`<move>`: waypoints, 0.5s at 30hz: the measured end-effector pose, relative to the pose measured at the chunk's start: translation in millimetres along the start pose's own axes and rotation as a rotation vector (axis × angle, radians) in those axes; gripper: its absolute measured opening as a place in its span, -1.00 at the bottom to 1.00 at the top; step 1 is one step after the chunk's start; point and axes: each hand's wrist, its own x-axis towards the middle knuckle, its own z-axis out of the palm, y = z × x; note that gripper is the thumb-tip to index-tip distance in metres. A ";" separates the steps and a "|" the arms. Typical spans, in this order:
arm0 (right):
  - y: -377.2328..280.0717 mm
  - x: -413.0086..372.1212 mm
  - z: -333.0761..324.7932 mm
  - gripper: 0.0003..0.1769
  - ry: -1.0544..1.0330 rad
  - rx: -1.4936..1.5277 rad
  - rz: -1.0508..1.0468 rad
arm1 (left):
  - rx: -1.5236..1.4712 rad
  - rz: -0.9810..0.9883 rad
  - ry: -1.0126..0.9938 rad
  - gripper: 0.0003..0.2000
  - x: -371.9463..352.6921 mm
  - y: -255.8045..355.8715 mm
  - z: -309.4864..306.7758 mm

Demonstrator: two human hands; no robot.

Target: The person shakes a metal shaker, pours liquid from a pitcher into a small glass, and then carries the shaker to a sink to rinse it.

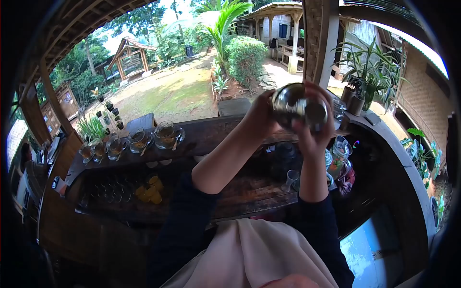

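Beige cloth (261, 249) drapes across the person's front, nearest the camera, between two dark sleeves. Above it, both forearms reach up and forward, and two hands hold one shiny metal vessel (288, 104), raised in the air over the far side of the counter (247, 185). The left hand (264, 114) presses against its left side, its fingers partly hidden behind the metal. The right hand (318, 117) wraps the other end, fingers curled over the top and thumb underneath, closed on the metal around one round, reflective end.

Five glass cups with dark contents stand in a row along the counter's far edge, to the left; the largest cup (165, 133) is the rightmost and sits on a saucer, with a spoon (175, 143) beside it. Lower down lies one cluster of yellow cups (150, 191), overlapping too much to count surely. Left of them is a group of clear glasses (113, 191), too dim to count. One small clear glass (291, 177) stands near the right forearm, and one glass jar (341, 146) is farther right, with red patterned cloth (346, 182) just below it. Two stools (234, 106) show beyond the counter.
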 end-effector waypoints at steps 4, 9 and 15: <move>-22.3 14.5 -32.7 -0.32 0.038 -0.111 -0.114 | -0.100 -0.081 0.030 -0.64 16.8 11.8 47.7; -70.2 -27.1 -16.9 -0.59 0.382 0.167 -0.826 | -0.120 0.245 -0.309 -0.47 -1.0 53.7 114.3; -10.6 -4.8 -22.3 -0.38 0.067 -0.193 -0.106 | -0.325 -0.121 -0.057 -0.62 14.9 27.3 55.3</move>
